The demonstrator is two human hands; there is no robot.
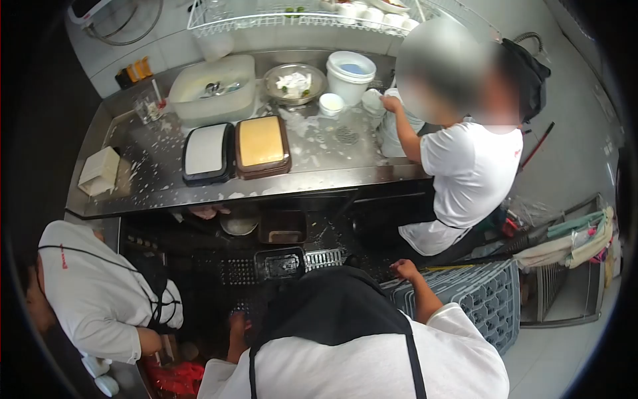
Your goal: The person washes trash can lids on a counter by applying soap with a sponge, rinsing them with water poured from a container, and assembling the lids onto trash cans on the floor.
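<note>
My left hand hangs low on the left of my black apron. Its fingers look apart, and I see nothing in them. Beyond it, a dark rectangular tub stands at floor level beside a metal grate. On the other side, my right hand is held out with curled fingers and no visible object in it. Nearest to that hand are grey dish racks, just below and to its right; I cannot tell whether it touches them.
A co-worker holds a white cup at the steel counter. Another person stands at left. On the counter are a plastic tub, a steel bowl, a white bucket and two rectangular containers.
</note>
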